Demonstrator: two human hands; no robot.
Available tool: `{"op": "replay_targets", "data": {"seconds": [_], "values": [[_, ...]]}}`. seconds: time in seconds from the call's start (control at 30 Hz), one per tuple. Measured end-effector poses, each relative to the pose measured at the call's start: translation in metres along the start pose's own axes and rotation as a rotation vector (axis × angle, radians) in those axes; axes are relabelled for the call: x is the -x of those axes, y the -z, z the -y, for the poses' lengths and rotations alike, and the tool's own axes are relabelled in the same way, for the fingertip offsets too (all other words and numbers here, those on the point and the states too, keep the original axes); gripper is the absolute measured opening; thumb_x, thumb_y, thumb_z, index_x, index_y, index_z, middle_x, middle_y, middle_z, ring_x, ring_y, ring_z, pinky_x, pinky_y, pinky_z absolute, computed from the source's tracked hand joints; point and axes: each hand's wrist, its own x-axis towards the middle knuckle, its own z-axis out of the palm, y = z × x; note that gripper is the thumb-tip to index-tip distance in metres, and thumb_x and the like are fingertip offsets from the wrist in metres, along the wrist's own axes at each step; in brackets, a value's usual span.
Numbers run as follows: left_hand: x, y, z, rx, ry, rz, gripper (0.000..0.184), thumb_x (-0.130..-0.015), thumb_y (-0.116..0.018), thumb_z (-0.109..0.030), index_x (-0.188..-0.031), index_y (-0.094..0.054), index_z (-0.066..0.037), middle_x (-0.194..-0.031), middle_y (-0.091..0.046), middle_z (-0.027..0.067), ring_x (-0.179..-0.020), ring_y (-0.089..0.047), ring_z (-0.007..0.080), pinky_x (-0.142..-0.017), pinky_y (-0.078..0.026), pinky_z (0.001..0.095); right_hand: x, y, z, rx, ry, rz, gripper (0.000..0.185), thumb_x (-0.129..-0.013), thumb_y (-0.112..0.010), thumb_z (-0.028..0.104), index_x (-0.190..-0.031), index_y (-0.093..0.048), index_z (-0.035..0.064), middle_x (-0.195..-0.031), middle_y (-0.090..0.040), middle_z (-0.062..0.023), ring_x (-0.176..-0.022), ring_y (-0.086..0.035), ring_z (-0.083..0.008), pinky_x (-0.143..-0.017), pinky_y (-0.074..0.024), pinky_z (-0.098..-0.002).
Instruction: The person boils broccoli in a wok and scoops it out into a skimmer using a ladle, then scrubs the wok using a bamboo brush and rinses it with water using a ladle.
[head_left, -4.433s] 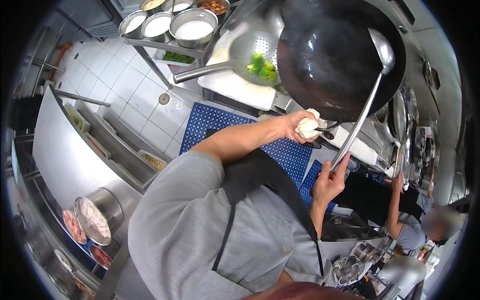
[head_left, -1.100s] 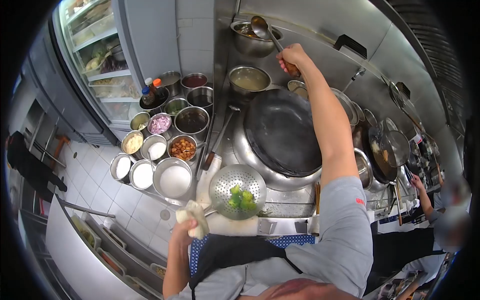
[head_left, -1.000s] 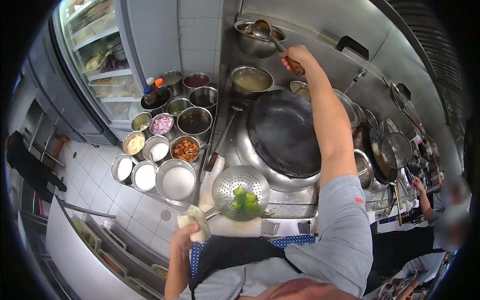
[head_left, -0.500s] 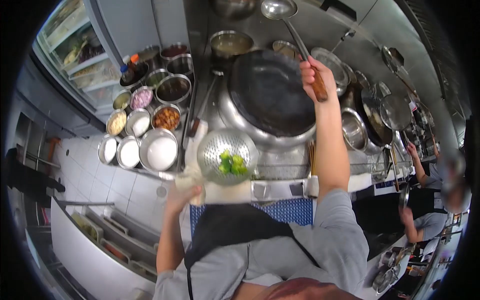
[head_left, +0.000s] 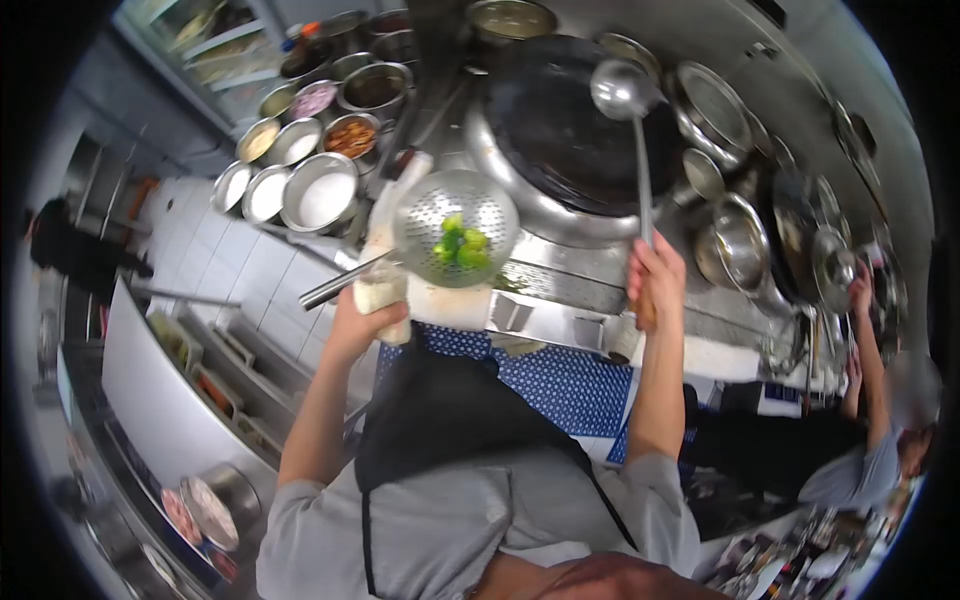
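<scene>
My left hand [head_left: 358, 325] is closed around a folded cream cloth [head_left: 380, 290]. Just above it lies the metal handle of a round perforated strainer [head_left: 490, 205]; whether my fingers also touch that handle I cannot tell. Several green vegetable pieces [head_left: 462, 246] sit in the strainer bowl. In my right hand [head_left: 660, 280] is a long ladle [head_left: 642, 170], its wooden grip inside my fingers. The ladle's bowl hangs over the right side of a large dark wok [head_left: 540, 120]; what the ladle contains, if anything, cannot be made out.
Metal pots of ingredients stand left of the stove, among them a pot of white contents [head_left: 320, 192] and one of brown pieces [head_left: 351, 136]. Steel bowls [head_left: 740, 240] are at the right. A co-worker [head_left: 860, 460] works further right; another person [head_left: 75, 245] is far left.
My right hand has come down and nearer, lowering the ladle over the wok. The view has shifted, and the strainer's handle now shows. The green pieces remain in the strainer.
</scene>
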Motion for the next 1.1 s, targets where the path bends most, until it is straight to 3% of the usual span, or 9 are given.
{"op": "replay_targets", "data": {"seconds": [0.13, 0.3, 0.43, 0.63, 0.8, 0.9, 1.1], "values": [[-0.001, 0.009, -0.012, 0.019, -0.002, -0.061, 0.034, -0.07, -0.079, -0.014, -0.099, -0.066, 0.0, -0.086, -0.068, 0.0054, -0.075, -0.063, 0.0138, -0.069, -0.052, 0.0309, 0.056, 0.001, -0.019, -0.609, -0.082, 0.311, 0.052, -0.1, -0.052, 0.016, -0.146, -0.034, -0.0023, -0.07, -0.047, -0.0008, -0.044, -0.044, -0.0073, -0.032, -0.0378, -0.0227], [-0.015, 0.046, -0.018, 0.046, -0.102, -0.117, 0.027, -0.073, -0.08, -0.014, -0.094, -0.068, 0.0, -0.083, -0.069, 0.0046, -0.072, -0.063, 0.0127, -0.066, -0.051, 0.0301, 0.1, -0.026, -0.035, -0.872, -0.283, 0.547, 0.053, -0.102, -0.045, 0.013, -0.148, -0.026, -0.0033, -0.072, -0.045, -0.0036, -0.044, -0.045, -0.0091, -0.032, -0.0398, -0.0238], [-0.017, 0.091, -0.036, 0.13, -0.167, -0.208, 0.028, -0.074, -0.079, -0.012, -0.098, -0.069, 0.0, -0.086, -0.069, 0.0036, -0.074, -0.063, 0.0119, -0.067, -0.051, 0.0289, 0.091, -0.093, -0.022, -0.662, -0.356, 0.617, 0.055, -0.101, -0.048, 0.013, -0.148, -0.027, -0.0035, -0.073, -0.047, -0.0041, -0.043, -0.045, -0.0097, -0.032, -0.0401, -0.0246], [-0.011, 0.179, -0.029, 0.22, -0.248, -0.382, 0.035, -0.073, -0.079, -0.013, -0.102, -0.066, 0.001, -0.086, -0.068, 0.0037, -0.074, -0.063, 0.0119, -0.068, -0.051, 0.0277, 0.012, -0.249, 0.019, -0.186, -0.249, 0.559, 0.043, -0.097, -0.055, 0.014, -0.138, -0.047, 0.0019, -0.065, -0.05, 0.0015, -0.044, -0.046, -0.0063, -0.033, -0.0373, -0.0231], [-0.002, 0.233, 0.009, 0.342, -0.205, -0.566, 0.04, -0.072, -0.079, -0.013, -0.106, -0.064, 0.0, -0.09, -0.067, 0.0057, -0.076, -0.064, 0.0151, -0.069, -0.053, 0.0299, -0.12, -0.39, 0.037, 0.045, -0.033, 0.576, 0.006, -0.095, -0.058, 0.011, -0.097, -0.057, 0.005, -0.066, -0.055, -0.0011, -0.046, -0.051, -0.0094, -0.037, -0.0428, -0.0254], [0.001, 0.253, 0.032, 0.42, -0.149, -0.678, 0.046, -0.071, -0.078, -0.011, -0.111, -0.061, 0.001, -0.096, -0.066, 0.0075, -0.08, -0.065, 0.0177, -0.072, -0.054, 0.0326, -0.19, -0.468, 0.044, 0.273, 0.078, 0.473, 0.009, -0.093, -0.061, 0.009, -0.087, -0.057, 0.0044, -0.067, -0.057, -0.0037, -0.048, -0.056, -0.0124, -0.039, -0.0465, -0.0291], [0.0, 0.286, 0.064, 0.432, -0.042, -0.772, 0.05, -0.069, -0.074, -0.009, -0.115, -0.057, 0.0, -0.099, -0.064, 0.0085, -0.086, -0.065, 0.0197, -0.078, -0.053, 0.0329, -0.28, -0.555, 0.037, 0.472, 0.138, 0.401, 0.011, -0.09, -0.063, 0.008, -0.082, -0.057, 0.0041, -0.065, -0.056, -0.0029, -0.048, -0.055, -0.0109, -0.039, -0.0468, -0.0281]]}}
